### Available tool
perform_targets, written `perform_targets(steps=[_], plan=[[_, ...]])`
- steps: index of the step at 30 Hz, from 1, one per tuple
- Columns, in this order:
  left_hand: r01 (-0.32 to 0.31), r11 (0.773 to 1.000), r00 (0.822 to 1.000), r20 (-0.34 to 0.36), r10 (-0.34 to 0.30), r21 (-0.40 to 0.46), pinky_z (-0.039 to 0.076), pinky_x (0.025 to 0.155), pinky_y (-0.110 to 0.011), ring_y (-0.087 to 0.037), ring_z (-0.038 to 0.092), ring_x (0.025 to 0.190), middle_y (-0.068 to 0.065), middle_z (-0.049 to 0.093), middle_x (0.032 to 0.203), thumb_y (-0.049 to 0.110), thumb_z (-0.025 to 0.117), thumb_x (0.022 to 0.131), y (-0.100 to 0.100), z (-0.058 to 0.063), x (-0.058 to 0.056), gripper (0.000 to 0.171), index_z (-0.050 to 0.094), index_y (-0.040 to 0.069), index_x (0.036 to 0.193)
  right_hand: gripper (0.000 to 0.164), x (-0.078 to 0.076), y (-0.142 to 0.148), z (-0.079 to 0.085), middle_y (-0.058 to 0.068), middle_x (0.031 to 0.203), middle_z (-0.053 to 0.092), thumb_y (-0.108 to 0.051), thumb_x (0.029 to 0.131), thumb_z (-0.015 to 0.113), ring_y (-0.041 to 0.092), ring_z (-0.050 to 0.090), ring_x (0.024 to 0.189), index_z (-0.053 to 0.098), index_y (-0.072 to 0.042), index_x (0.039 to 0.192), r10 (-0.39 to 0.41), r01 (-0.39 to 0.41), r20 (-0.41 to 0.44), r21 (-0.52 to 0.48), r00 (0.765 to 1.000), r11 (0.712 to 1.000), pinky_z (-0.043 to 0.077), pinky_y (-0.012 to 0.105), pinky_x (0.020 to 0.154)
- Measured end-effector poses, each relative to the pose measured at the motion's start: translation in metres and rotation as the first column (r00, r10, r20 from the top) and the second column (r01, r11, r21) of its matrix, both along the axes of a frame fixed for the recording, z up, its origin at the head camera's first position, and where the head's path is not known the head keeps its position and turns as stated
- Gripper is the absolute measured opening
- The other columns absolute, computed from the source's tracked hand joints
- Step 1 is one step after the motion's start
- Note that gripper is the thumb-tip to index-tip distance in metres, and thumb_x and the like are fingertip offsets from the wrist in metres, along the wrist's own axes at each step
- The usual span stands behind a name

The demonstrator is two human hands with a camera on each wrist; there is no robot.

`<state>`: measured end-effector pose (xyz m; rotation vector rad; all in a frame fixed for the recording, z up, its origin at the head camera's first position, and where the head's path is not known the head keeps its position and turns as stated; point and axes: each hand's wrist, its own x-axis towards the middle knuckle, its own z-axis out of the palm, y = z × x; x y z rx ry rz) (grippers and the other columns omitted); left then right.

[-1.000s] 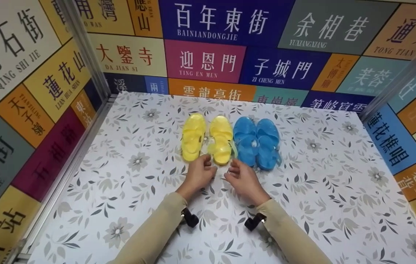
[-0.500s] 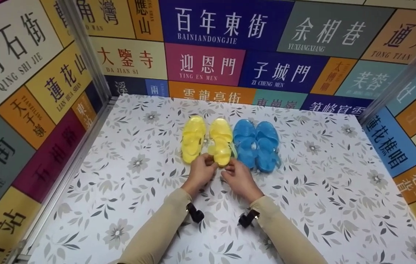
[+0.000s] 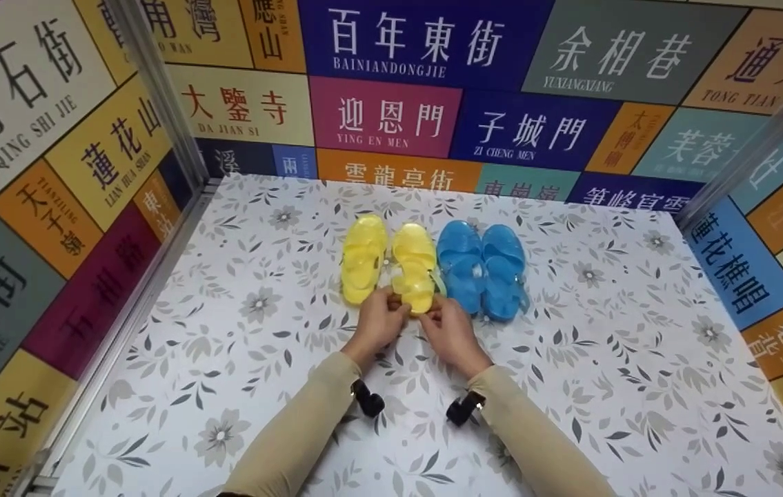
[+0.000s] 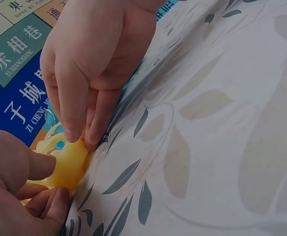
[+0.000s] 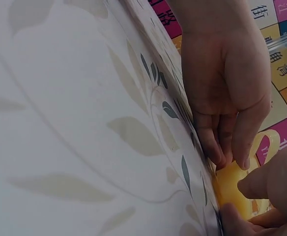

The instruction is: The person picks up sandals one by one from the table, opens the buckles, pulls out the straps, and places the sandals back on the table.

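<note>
In the head view, two yellow jelly sandals stand side by side, toes away from me: a left one and a right one. My left hand pinches the left side of the right yellow sandal's heel, and my right hand pinches its right side. Both wrist views show the yellow heel between the fingertips of the two hands. The heel's underside is hidden. Close to the right stands a pair of blue jelly sandals, a left one and a right one.
The sandals stand on a white tabletop printed with grey leaves and flowers. Panels with colourful street-name signs rise behind and at both sides. Metal posts run up the corners. A small black camera sits on each wrist.
Both hands have closed in on the right yellow sandal's heel and now pinch it. That sandal has shifted slightly toward me and left. The blue pair stays in place.
</note>
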<state>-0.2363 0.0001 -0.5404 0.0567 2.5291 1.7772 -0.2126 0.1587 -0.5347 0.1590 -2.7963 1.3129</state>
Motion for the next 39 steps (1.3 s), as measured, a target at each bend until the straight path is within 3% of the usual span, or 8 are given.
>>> perform_targets(steps=[5, 12, 22, 31, 39], plan=[[0.001, 1.000, 0.999, -0.041, -0.002, -0.014, 0.059, 0.084, -0.031, -0.021, 0.067, 0.092, -0.012, 0.070, 0.097, -0.001, 0.070, 0.094, 0.000, 0.001, 0.001, 0.010, 0.068, -0.003, 0.103, 0.044, 0.001, 0.000, 0.003, 0.020, 0.117, 0.070, -0.010, 0.099, 0.070, 0.029, 0.072, 0.105, 0.059, 0.008, 0.138, -0.040, 0.041, 0.032, -0.039, 0.999, 0.998, 0.060, 0.041, 0.091], [0.024, 0.999, 0.997, -0.070, -0.027, -0.046, 0.056, 0.084, -0.037, -0.021, 0.062, 0.089, -0.011, 0.068, 0.093, -0.002, 0.070, 0.091, -0.006, 0.001, 0.009, 0.013, 0.069, -0.003, 0.104, 0.048, 0.006, 0.000, -0.001, 0.016, 0.109, 0.074, -0.009, 0.098, 0.072, 0.026, 0.073, 0.100, 0.058, 0.009, 0.140, -0.003, 0.005, 0.036, -0.050, 0.999, 0.999, 0.061, 0.039, 0.086], [0.026, 0.999, 0.998, -0.050, -0.027, -0.032, 0.058, 0.078, -0.031, -0.017, 0.064, 0.084, -0.010, 0.069, 0.090, -0.003, 0.074, 0.088, -0.014, 0.002, 0.018, 0.015, 0.068, -0.003, 0.102, 0.039, 0.013, 0.001, 0.001, 0.005, 0.099, 0.071, -0.013, 0.095, 0.078, 0.018, 0.068, 0.092, 0.066, 0.000, 0.129, 0.019, -0.015, 0.059, -0.068, 0.998, 0.998, 0.060, 0.035, 0.083], [0.084, 0.996, 0.996, -0.001, -0.084, -0.023, 0.060, 0.083, -0.035, -0.021, 0.067, 0.088, -0.013, 0.071, 0.095, -0.004, 0.074, 0.083, -0.021, 0.005, 0.031, 0.025, 0.066, -0.004, 0.107, 0.042, 0.026, 0.002, 0.004, 0.004, 0.097, 0.072, -0.006, 0.090, 0.077, 0.014, 0.070, 0.088, 0.065, 0.006, 0.128, 0.022, -0.016, 0.086, -0.069, 0.996, 0.998, 0.059, 0.028, 0.078], [0.106, 0.993, 0.994, 0.022, -0.105, -0.046, 0.059, 0.081, -0.035, -0.019, 0.065, 0.088, -0.009, 0.070, 0.096, -0.002, 0.075, 0.084, -0.025, 0.007, 0.039, 0.030, 0.066, -0.003, 0.112, 0.038, 0.037, 0.002, 0.004, 0.003, 0.095, 0.073, -0.008, 0.090, 0.080, 0.013, 0.070, 0.085, 0.067, 0.004, 0.124, 0.045, -0.043, 0.045, -0.051, 0.998, 0.998, 0.060, 0.027, 0.076]])
